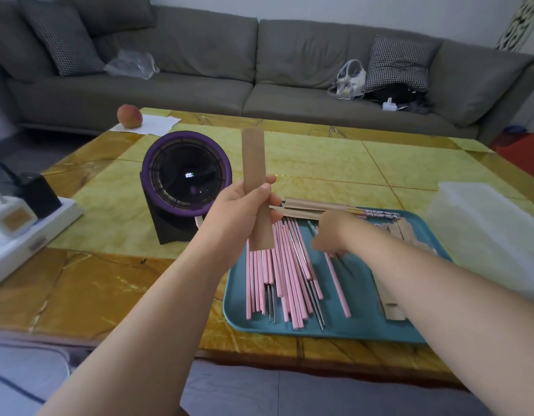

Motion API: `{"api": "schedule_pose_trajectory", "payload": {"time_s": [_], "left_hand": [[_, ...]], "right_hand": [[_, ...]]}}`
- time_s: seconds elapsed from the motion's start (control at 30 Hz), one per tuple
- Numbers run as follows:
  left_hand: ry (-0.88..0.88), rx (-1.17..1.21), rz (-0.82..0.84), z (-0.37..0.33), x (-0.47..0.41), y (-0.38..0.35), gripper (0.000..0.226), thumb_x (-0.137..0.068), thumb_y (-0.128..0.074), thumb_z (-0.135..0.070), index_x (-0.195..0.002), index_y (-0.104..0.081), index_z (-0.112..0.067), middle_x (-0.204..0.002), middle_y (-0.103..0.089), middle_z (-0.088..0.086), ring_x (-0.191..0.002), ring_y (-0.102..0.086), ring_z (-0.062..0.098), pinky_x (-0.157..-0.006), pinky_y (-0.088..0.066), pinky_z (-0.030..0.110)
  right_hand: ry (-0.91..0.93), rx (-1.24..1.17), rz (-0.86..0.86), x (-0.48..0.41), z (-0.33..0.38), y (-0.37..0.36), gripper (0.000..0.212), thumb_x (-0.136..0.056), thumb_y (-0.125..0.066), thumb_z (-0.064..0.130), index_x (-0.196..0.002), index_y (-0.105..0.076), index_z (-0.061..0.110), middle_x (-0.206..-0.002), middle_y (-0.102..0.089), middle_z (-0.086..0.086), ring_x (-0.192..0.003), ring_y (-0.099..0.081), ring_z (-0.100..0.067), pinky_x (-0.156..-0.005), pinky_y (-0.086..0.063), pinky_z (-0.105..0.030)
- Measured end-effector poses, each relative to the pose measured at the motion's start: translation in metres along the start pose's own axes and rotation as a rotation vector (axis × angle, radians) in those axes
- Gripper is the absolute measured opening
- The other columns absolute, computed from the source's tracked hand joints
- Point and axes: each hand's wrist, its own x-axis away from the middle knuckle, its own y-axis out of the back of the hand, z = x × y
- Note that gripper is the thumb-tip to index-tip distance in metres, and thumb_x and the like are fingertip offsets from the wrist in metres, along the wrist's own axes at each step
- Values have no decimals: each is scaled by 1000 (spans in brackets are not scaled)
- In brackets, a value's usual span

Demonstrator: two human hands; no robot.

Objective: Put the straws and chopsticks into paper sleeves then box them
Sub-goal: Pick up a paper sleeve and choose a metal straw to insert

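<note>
My left hand (243, 205) grips a brown paper sleeve (255, 163) and holds it upright above the left end of a teal tray (350, 328). On the tray lie several pink straws (285, 280) mixed with metal straws (304, 265). My right hand (334, 232) reaches down into the tray's middle, fingers curled over thin sticks; what it holds is hidden by the hand. Filled sleeves with patterned chopstick ends (377, 213) lie along the tray's far edge. Loose brown sleeves (392, 307) lie under my right forearm.
A translucent plastic box (485, 232) stands right of the tray. A purple-rimmed round fan (186, 178) stands left of my left hand. A white device (22, 226) sits at the table's left edge, a peach (129, 115) on paper at the far corner. A grey sofa runs behind.
</note>
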Motion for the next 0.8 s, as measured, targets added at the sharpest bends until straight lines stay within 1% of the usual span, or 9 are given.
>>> {"api": "schedule_pose_trajectory", "payload": {"time_s": [0.07, 0.13, 0.2, 0.23, 0.33, 0.5, 0.6, 0.7, 0.8], "left_hand": [[0, -7, 6, -1, 0, 1, 15, -97, -49, -16, -106, -60, -18, -63, -62, -7, -58, -60, 11, -70, -50, 29], [4, -1, 6, -1, 0, 2, 15, -97, -49, -16, -107, -61, -18, -63, -62, -7, -59, -60, 11, -70, -50, 29], [4, 14, 9, -1, 1, 2, 15, -97, -49, -15, -107, -61, -17, -62, -62, -6, -58, -59, 11, -69, -50, 29], [2, 17, 10, -2, 1, 1, 15, -97, -49, -14, -106, -60, -17, -62, -62, -6, -57, -59, 11, -69, -50, 29], [-7, 4, 8, -1, 1, 1, 15, -97, -49, -14, -106, -61, -18, -61, -62, -8, -57, -60, 11, -67, -50, 28], [-3, -3, 9, -1, 1, 2, 16, -97, -49, -16, -108, -60, -17, -62, -62, -7, -58, -59, 11, -65, -50, 26], [-5, -11, 8, -1, 0, 3, 17, -97, -49, -17, -109, -60, -18, -65, -62, -6, -59, -60, 11, -69, -50, 29], [-7, -11, 11, -1, 1, 2, 17, -97, -49, -17, -110, -60, -17, -64, -62, -7, -59, -60, 10, -68, -49, 28], [-3, -7, 14, -1, 2, 1, 16, -97, -49, -16, -110, -59, -17, -64, -62, -7, -57, -60, 10, -66, -49, 27]], "right_hand": [[-7, -104, -17, 4, 1, 6, 29, -92, -41, 16, -64, -44, 10, -60, -47, -3, -47, -41, -15, -47, -33, -23], [-31, -228, -2, 7, 4, 6, 29, -94, -38, 15, -68, -47, 7, -60, -54, -6, -39, -47, -14, -43, -36, -20], [-19, -328, -4, 6, 7, 2, 30, -96, -37, 11, -67, -43, 9, -61, -52, -8, -31, -48, -11, -37, -37, -19], [13, -355, -36, 5, 8, -2, 31, -95, -39, 9, -65, -39, 11, -62, -48, -6, -35, -48, -11, -37, -37, -19], [69, -305, -104, -2, 14, -13, 32, -92, -40, 6, -60, -38, 11, -61, -42, -4, -49, -40, -14, -41, -29, -21], [70, -242, -158, -11, 18, -19, 28, -87, -48, 9, -59, -43, 10, -58, -40, -3, -50, -37, -14, -43, -27, -22], [55, -188, -94, -7, 20, -7, 26, -85, -49, 9, -60, -42, 9, -58, -39, -3, -50, -36, -15, -43, -27, -22], [13, -107, 48, -7, 22, 4, 20, -85, -51, 11, -66, -49, 9, -60, -46, -4, -49, -39, -15, -44, -32, -22], [-14, -55, 164, -8, 24, 9, 22, -90, -54, 17, -69, -54, 10, -67, -53, -2, -52, -44, -13, -50, -36, -22]]}}
